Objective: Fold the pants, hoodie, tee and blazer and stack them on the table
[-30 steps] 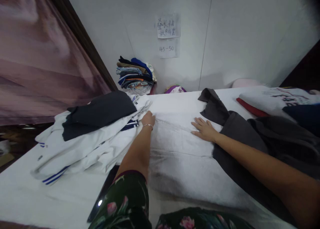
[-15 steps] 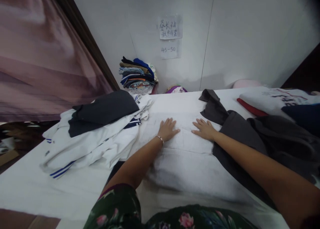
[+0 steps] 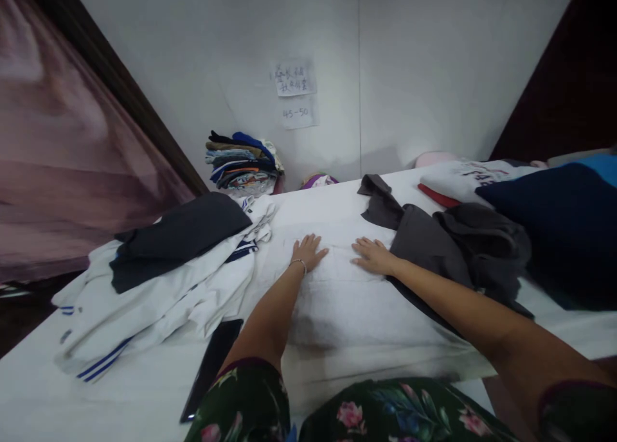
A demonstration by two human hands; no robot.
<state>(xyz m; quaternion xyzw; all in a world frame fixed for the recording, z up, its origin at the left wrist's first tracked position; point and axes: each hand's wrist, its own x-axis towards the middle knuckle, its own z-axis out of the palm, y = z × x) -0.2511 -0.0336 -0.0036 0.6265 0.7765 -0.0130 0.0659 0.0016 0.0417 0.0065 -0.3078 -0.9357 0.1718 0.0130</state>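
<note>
Both of my hands lie flat on a white cloth (image 3: 337,307) spread over the table in front of me. My left hand (image 3: 309,252), with a bracelet at the wrist, has its fingers spread and grips nothing. A short gap to the right, my right hand (image 3: 373,256) also rests with outstretched fingers on the cloth. Right beside that hand, partly under the forearm, is a crumpled dark grey garment (image 3: 429,243). To the left lie white garments (image 3: 159,307) with blue stripes, and a folded dark garment (image 3: 183,233) sits on top of them.
A dark flat device (image 3: 212,371) lies left of my left forearm. A stack of folded clothes (image 3: 243,166) stands against the wall. Navy cloth (image 3: 559,236) and a white printed garment (image 3: 463,178) are at the right. A pink curtain (image 3: 72,172) hangs at the left.
The camera view has turned to the right, showing more navy cloth there and the dark device at the left. My hands stay flat on the white cloth in about the same place.
</note>
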